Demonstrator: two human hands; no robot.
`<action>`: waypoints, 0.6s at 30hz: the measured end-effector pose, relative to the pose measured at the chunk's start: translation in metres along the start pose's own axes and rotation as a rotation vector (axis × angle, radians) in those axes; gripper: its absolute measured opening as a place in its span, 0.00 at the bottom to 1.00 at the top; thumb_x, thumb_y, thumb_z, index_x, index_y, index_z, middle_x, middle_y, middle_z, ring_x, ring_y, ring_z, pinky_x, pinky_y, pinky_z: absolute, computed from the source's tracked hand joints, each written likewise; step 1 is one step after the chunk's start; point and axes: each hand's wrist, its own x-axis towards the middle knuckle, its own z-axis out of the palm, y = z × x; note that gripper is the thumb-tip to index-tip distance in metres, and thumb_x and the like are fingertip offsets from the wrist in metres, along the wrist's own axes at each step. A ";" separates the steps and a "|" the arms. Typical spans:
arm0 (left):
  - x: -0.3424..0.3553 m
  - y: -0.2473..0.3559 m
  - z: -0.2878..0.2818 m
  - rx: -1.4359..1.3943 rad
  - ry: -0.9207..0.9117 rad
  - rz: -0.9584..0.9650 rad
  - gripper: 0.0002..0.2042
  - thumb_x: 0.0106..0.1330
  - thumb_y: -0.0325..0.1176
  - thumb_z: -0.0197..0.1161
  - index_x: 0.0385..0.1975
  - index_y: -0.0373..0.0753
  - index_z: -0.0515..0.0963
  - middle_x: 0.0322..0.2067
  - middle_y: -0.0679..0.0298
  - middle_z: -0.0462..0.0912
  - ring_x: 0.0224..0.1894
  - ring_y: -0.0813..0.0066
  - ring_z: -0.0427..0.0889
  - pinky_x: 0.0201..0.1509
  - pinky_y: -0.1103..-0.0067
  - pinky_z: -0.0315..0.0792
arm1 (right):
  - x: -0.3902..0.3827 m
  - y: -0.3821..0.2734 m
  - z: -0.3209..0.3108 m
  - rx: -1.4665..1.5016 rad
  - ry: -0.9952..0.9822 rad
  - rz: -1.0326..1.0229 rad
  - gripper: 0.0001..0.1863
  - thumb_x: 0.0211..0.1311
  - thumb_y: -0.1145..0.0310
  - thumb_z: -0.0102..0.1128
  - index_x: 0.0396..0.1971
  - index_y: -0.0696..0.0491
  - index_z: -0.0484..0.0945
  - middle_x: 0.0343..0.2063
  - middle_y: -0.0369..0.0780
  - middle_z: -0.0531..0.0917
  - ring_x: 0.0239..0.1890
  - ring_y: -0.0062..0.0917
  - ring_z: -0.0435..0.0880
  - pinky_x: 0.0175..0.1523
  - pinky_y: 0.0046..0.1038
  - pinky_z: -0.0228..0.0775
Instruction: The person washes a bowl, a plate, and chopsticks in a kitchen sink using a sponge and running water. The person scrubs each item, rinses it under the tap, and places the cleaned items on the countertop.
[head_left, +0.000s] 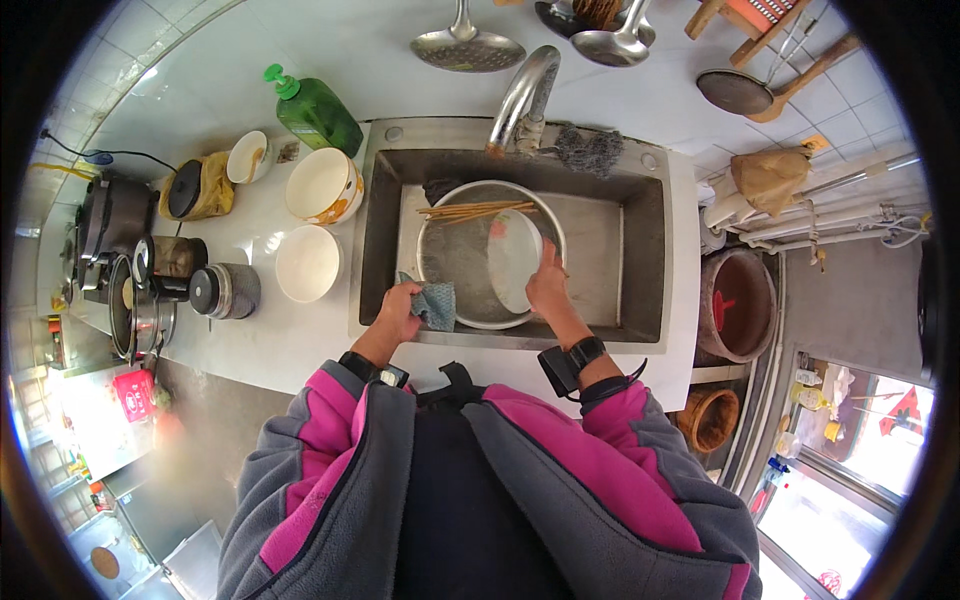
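Note:
My right hand [546, 284] grips the right edge of a white plate [513, 262] with a small reddish mark, tilted over a round metal basin [432, 270]. In my left hand [398, 312], at the basin's near left side, is a blue-grey dishcloth [435, 305], apart from the plate. Several wooden chopsticks [475, 211] lie across the far part of the basin. The basin stands in a steel sink [640, 262], toward its left. Part of the right hand's fingers is hidden behind the plate.
A curved faucet [524, 95] rises behind the sink, beside a dark scrubber [590, 150]. To the left stand a patterned bowl [322, 187], a white bowl [308, 263], a smaller bowl [248, 157] and a green pump bottle [317, 115]. Ladles [612, 45] hang at the back wall.

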 end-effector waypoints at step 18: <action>-0.036 0.006 0.081 0.861 -0.249 0.630 0.20 0.59 0.38 0.53 0.49 0.34 0.70 0.45 0.54 0.76 0.52 0.60 0.71 0.58 0.65 0.61 | -0.048 -0.003 -0.066 0.834 0.098 0.186 0.30 0.50 0.83 0.42 0.58 0.54 0.55 0.44 0.49 0.74 0.40 0.36 0.78 0.35 0.36 0.76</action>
